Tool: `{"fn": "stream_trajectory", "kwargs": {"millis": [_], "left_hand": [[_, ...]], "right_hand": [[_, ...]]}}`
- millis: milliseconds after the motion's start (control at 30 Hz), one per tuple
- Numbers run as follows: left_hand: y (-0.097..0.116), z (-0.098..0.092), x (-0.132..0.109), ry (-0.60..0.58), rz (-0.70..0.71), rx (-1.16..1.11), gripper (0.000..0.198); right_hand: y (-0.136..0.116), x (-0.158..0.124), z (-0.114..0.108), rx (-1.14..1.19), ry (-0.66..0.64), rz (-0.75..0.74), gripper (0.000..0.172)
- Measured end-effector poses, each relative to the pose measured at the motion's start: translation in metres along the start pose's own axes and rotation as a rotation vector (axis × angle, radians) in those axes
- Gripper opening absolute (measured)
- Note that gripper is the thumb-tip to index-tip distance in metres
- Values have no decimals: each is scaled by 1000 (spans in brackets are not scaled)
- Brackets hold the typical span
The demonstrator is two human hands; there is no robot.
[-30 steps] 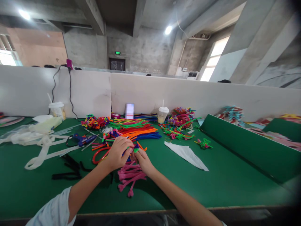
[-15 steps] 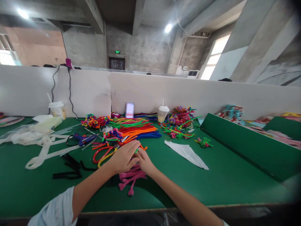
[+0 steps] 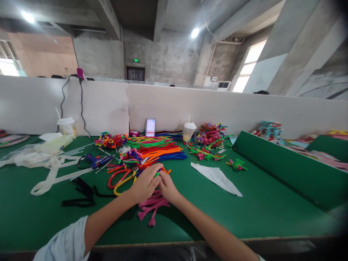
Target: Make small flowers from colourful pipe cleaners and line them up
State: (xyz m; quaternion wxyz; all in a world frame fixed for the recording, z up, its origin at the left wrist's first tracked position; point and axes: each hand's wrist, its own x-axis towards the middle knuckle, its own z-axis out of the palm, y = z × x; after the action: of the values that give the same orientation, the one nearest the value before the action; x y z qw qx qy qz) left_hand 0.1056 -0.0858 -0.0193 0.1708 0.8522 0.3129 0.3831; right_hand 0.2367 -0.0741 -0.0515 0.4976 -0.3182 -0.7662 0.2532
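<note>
My left hand (image 3: 146,183) and my right hand (image 3: 167,186) meet over the middle of the table, fingers closed and touching. Between them a bit of green pipe cleaner (image 3: 157,174) peeks out; the fingers hide the rest of it. Pink pipe cleaners (image 3: 152,208) with curled ends lie just beneath my hands. Left of my left hand rest scissors (image 3: 118,179) with one red and one yellow handle, their blades pointing away from me. Beyond my fingers, orange pipe cleaners (image 3: 163,153) spread out beside blue ones (image 3: 174,156).
A blue glue gun (image 3: 98,160) lies at left near black pipe cleaners (image 3: 80,195). Twisted pipe-cleaner shapes (image 3: 209,136) are heaped behind a white cloth-like piece (image 3: 217,177). Two drink cups, one here (image 3: 188,132), and a phone (image 3: 150,127) stand by the partition. A green divider (image 3: 288,166) borders the right.
The fingers of my left hand have shifted slightly and curled closer to my right hand. Both hands stay together in nearly the same place, and the table's things lie unchanged.
</note>
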Motion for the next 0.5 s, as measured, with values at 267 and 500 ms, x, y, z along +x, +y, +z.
{"fn": "stream_trajectory", "kwargs": {"millis": [267, 500], "left_hand": [[8, 12, 11, 182, -321, -414, 33], [4, 25, 10, 311, -474, -532, 23]], "right_hand": [[-5, -4, 6, -298, -189, -185, 26], [-7, -5, 7, -659, -289, -87, 29]]}}
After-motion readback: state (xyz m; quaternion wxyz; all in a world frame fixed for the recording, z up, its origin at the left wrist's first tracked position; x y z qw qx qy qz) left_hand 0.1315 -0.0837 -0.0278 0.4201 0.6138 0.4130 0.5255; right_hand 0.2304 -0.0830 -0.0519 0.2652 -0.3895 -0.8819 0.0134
